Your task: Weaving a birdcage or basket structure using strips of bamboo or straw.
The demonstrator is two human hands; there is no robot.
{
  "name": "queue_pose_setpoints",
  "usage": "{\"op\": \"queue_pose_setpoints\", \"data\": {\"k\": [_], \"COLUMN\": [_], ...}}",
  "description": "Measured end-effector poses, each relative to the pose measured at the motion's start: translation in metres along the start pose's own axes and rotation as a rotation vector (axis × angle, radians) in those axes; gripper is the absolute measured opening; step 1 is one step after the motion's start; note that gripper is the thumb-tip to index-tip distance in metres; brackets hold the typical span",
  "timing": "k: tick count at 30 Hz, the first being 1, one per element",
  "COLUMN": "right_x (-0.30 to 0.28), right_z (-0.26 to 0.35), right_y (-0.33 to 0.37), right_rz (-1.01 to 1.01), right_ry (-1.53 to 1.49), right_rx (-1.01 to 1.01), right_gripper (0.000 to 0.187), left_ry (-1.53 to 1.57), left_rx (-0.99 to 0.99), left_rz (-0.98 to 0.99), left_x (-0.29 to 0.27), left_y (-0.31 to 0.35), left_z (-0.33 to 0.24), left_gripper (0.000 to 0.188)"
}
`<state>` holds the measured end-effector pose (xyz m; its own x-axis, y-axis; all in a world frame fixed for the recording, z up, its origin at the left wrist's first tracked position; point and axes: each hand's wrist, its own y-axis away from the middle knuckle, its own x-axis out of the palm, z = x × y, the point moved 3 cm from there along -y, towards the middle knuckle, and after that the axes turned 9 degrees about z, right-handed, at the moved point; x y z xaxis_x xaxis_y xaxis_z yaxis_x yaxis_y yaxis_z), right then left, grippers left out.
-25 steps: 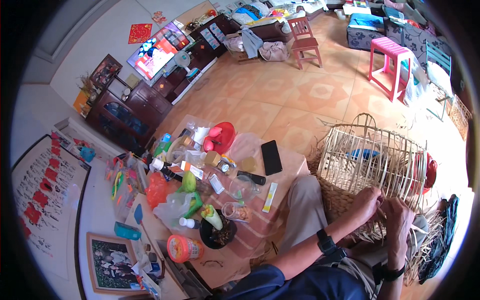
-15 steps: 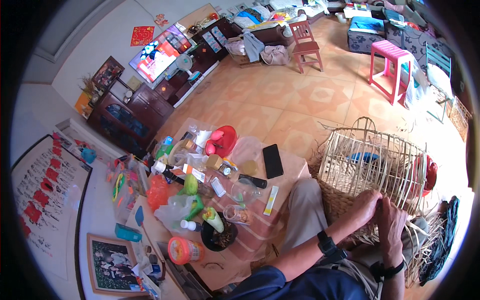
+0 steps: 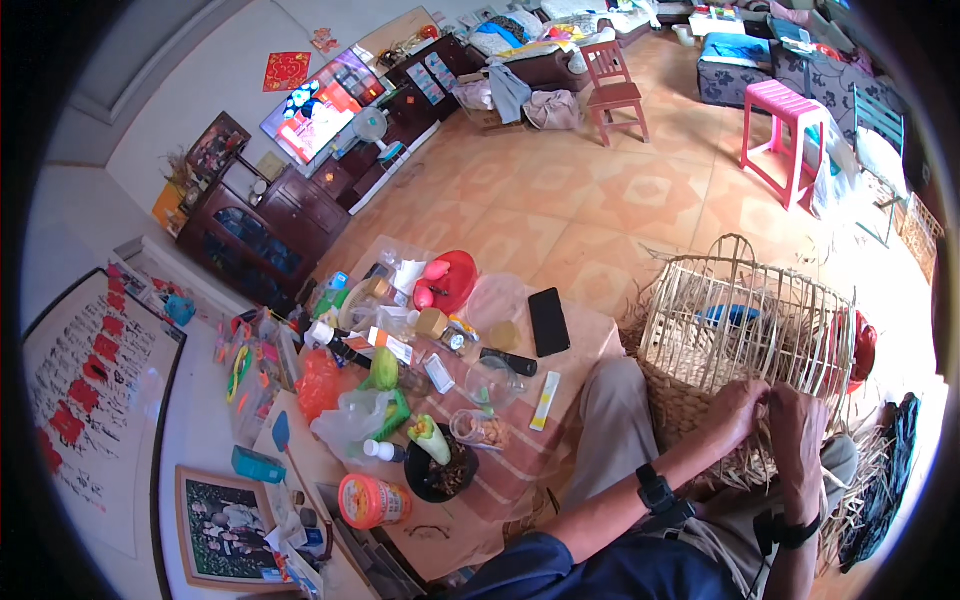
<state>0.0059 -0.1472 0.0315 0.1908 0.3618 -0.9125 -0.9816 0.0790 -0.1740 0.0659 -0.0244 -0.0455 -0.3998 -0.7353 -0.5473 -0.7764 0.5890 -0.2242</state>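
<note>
A half-woven basket (image 3: 690, 375) stands in front of me at the right, its lower wall braided of straw and its upper part a cage of bare upright stakes. My left hand (image 3: 736, 410), with a dark watch on the wrist, is closed in a pinch at the near side of the braid. Right beside it, my right hand (image 3: 798, 430) is closed too, fingers bent down at the same rim. What they grip looks like straw strands, though the fingers hide most of it. Loose straw (image 3: 845, 478) hangs and lies around my right knee.
Inside the basket lies a blue object (image 3: 728, 315); a red one (image 3: 862, 345) shows behind its right side. On my left, a cluttered table (image 3: 570, 420) carries a phone (image 3: 547, 322), jars and bags. A pink stool (image 3: 785, 100) and wooden chair (image 3: 613, 92) stand farther off.
My right hand has shifted slightly to the right and turned, its fingers now bent downward. The left hand stays near the same spot on the basket, slightly lower.
</note>
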Motion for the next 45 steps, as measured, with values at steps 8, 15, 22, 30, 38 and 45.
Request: {"op": "queue_pose_setpoints", "data": {"k": [8, 15, 22, 30, 38, 45], "right_x": [0.014, 0.023, 0.017, -0.012, -0.034, -0.001], "right_z": [-0.011, -0.025, -0.030, -0.019, -0.021, -0.058], "right_y": [0.028, 0.051, 0.052, 0.046, 0.026, 0.062], "right_rz": [-0.051, -0.005, 0.072, 0.006, -0.036, 0.187], "right_ry": [-0.080, 0.007, 0.003, 0.096, 0.082, 0.143], "right_rx": [0.112, 0.084, 0.193, -0.173, -0.335, -0.183], "right_gripper": [0.009, 0.015, 0.025, 0.009, 0.014, 0.028], "left_ry": [0.123, -0.444, -0.661, -0.445, -0.461, -0.038], "left_rx": [-0.025, 0.256, 0.386, 0.268, 0.130, 0.073], "left_rz": [0.043, -0.066, -0.043, 0.087, 0.122, 0.191], "left_x": [-0.022, -0.027, -0.019, -0.006, -0.002, -0.017], "left_y": [0.006, 0.021, 0.020, 0.023, 0.019, 0.004], "left_z": [-0.020, -0.047, -0.047, -0.033, -0.024, -0.023], "left_gripper": [0.021, 0.004, 0.009, 0.019, 0.019, 0.026]}}
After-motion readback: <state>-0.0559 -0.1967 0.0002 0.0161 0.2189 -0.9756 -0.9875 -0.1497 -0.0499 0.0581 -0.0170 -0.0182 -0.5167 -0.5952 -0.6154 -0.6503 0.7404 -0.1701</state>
